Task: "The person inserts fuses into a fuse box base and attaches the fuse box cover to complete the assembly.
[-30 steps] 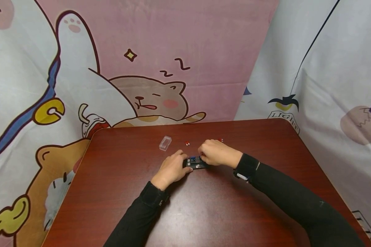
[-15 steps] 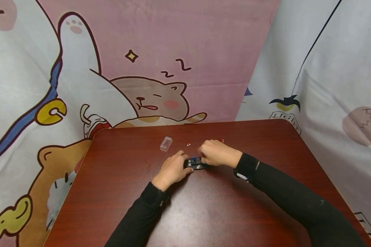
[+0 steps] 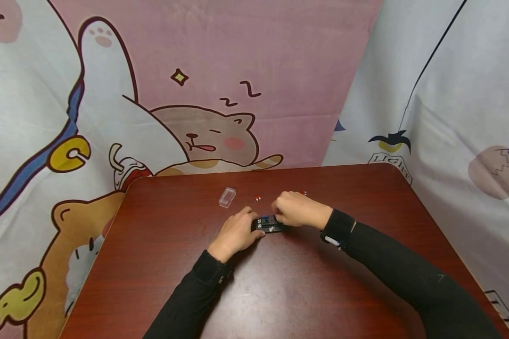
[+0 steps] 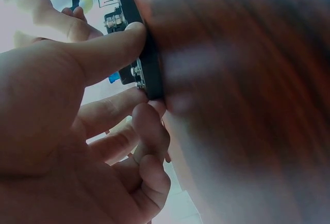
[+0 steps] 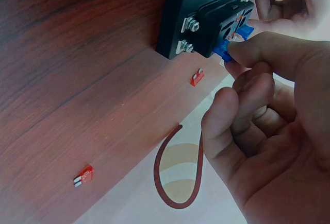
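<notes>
A black fuse block (image 3: 271, 228) with screw terminals lies on the table between both hands. My left hand (image 3: 235, 234) grips its left end, thumb (image 4: 121, 41) on the near side and a finger on the far side. At the block's other end, my right hand (image 3: 299, 210) pinches a blue blade fuse (image 5: 221, 51) between thumb and index finger, where it meets a slot. Whether it is fully seated cannot be told. Another blue blade fuse (image 5: 245, 31) sits in the block nearer the left hand. The right hand's other fingers are curled.
A small clear plastic box (image 3: 227, 197) stands beyond the left hand. One red blade fuse (image 3: 257, 197) lies behind the block, and another red blade fuse (image 5: 84, 175) lies past the right hand. The brown table (image 3: 169, 221) ends at a printed cloth (image 3: 297, 84).
</notes>
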Available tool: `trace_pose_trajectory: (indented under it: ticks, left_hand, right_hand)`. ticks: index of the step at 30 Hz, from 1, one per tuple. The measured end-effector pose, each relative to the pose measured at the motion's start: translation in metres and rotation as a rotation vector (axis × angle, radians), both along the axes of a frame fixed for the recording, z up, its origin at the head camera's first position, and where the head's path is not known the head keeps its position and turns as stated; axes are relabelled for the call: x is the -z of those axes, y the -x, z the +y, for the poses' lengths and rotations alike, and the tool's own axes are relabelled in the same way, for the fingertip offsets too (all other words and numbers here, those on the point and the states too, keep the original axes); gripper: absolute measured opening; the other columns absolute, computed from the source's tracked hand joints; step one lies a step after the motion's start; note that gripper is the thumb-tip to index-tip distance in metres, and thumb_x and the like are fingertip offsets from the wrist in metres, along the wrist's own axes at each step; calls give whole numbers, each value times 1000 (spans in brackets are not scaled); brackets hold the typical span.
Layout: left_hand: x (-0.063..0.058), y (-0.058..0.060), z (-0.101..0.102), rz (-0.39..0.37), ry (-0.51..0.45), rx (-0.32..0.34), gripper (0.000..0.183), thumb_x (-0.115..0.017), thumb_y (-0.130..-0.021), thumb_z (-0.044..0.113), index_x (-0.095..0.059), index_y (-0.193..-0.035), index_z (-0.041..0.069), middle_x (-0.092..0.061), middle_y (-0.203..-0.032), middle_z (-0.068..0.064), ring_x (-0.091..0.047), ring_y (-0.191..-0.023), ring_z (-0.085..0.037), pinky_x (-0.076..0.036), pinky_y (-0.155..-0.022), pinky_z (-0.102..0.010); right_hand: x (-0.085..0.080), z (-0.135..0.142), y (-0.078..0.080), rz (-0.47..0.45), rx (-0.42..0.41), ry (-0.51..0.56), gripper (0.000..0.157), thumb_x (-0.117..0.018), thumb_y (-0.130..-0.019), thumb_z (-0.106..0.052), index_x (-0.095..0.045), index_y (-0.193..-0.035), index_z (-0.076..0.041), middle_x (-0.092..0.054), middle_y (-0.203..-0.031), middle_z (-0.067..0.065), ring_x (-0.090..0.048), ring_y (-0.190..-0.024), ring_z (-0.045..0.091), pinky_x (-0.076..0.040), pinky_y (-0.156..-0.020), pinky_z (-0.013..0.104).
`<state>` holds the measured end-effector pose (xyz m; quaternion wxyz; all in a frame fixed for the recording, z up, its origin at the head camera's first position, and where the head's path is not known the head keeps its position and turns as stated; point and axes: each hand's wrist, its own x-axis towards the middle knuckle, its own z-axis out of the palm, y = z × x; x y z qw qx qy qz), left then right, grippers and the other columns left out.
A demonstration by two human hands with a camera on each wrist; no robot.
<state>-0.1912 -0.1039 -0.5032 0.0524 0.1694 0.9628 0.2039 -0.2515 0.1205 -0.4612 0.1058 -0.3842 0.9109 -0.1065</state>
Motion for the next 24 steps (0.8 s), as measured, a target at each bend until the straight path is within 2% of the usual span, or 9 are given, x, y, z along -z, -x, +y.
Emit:
trace_pose_trajectory:
  ticks: [5, 18, 24]
  left_hand:
    - [-1, 0, 0, 6, -3, 4, 47, -89, -95, 38, -77, -132, 13, -69, -121, -3, -68, -96, -25, -58, -90, -48]
    - [-1, 0, -1, 6, -5, 10, 49, -89, -95, 38, -77, -134, 12, -69, -122, -4, -67, -96, -23, -58, -90, -47]
    - [0, 1, -1, 8, -3, 12, 48, -89, -95, 39, -76, -134, 13, -68, -120, -2, -65, -94, -21, -57, -88, -45]
  right_hand:
    - [-1, 0, 1, -12, 2, -3, 9, -75, -104, -14, -83, -100, -12, -73, -82, -4, -54, -66, 8, -47, -62, 27]
    - [1, 4, 3, -5, -30, -14, 9, -74, -104, -14, -83, -101, -12, -73, -83, -3, -57, -68, 8, -47, -63, 27]
    - [1, 4, 2, -19, -13, -3, 9, -75, -105, -15, -82, -102, -13, -74, -85, -3, -57, -68, 7, -48, -64, 27]
